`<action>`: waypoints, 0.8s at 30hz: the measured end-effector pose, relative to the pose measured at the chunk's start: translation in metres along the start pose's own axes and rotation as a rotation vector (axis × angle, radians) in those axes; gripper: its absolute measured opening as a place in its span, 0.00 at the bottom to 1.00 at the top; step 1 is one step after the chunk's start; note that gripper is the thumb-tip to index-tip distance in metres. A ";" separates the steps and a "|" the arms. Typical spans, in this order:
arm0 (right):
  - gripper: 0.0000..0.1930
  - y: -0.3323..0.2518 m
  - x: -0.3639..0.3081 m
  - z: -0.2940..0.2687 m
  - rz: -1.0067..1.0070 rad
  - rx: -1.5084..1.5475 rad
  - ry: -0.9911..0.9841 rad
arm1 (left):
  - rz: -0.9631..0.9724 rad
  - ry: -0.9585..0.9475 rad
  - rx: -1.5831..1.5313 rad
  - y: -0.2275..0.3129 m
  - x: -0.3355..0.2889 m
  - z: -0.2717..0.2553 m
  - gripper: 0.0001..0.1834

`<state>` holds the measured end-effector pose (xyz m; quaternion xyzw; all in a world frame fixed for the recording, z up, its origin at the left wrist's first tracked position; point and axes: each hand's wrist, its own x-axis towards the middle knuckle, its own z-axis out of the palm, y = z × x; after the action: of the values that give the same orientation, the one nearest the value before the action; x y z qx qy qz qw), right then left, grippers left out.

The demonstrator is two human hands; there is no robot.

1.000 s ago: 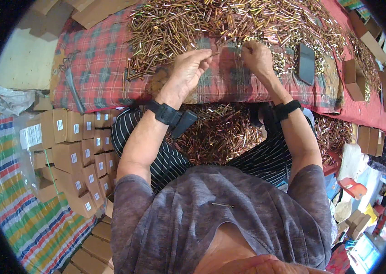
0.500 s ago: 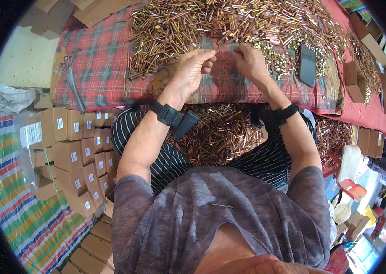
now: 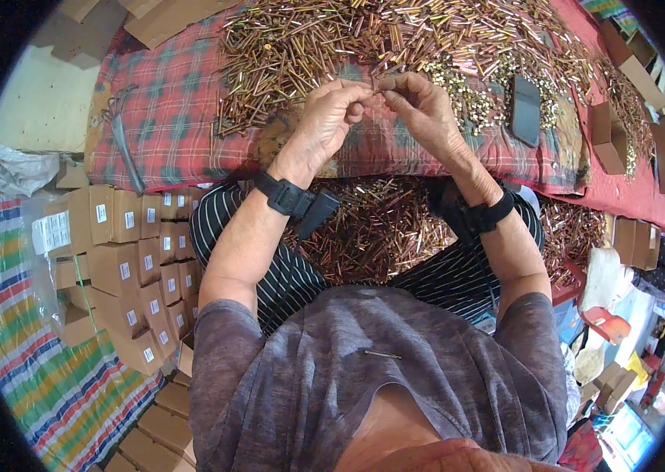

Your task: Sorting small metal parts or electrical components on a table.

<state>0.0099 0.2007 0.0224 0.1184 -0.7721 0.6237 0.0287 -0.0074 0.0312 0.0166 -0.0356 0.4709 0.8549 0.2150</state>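
Note:
My left hand [image 3: 331,118] and my right hand [image 3: 427,112] meet fingertip to fingertip above the near part of a plaid cushion [image 3: 179,102]. The left thumb and forefinger pinch a thin, dark metal piece; only a sliver of it shows. My right thumb and forefinger are closed at its end, and whatever they hold is too small to make out. Just beyond both hands spreads a large heap of slim, brass-coloured metal rods [image 3: 285,67]. Beside the right hand lies a scatter of small, pale gold metal parts [image 3: 478,106].
A dark phone [image 3: 526,112] lies at the right of the cushion, and a long grey metal tool [image 3: 124,149] at its left. More rods [image 3: 372,228] are heaped between my knees. Stacked cardboard boxes [image 3: 124,267] stand at left; open boxes [image 3: 608,138] sit at far right.
My right hand has moved left, so its fingertips now meet those of my left hand. The left hand has barely moved and keeps its pinch.

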 end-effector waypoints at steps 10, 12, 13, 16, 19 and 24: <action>0.09 -0.001 -0.002 0.003 0.048 -0.161 0.019 | 0.063 -0.022 0.059 -0.005 0.000 -0.002 0.05; 0.09 -0.003 -0.002 0.004 0.103 -0.236 0.007 | 0.086 -0.022 0.085 -0.006 -0.001 -0.001 0.05; 0.09 -0.003 -0.003 0.004 0.105 -0.222 0.007 | 0.108 -0.028 0.109 -0.007 -0.002 0.000 0.04; 0.08 -0.001 -0.003 0.005 0.060 -0.167 0.025 | 0.098 -0.022 0.142 -0.006 -0.003 0.005 0.04; 0.07 -0.009 -0.005 0.006 -0.081 -0.223 0.062 | -0.023 -0.027 -0.094 -0.008 0.003 -0.003 0.04; 0.09 -0.007 -0.005 0.006 -0.217 -0.338 0.102 | -0.097 -0.079 -0.202 -0.004 0.004 -0.004 0.00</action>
<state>0.0169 0.1947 0.0266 0.1626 -0.8460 0.4837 0.1544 -0.0102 0.0310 0.0098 -0.0461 0.3713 0.8872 0.2698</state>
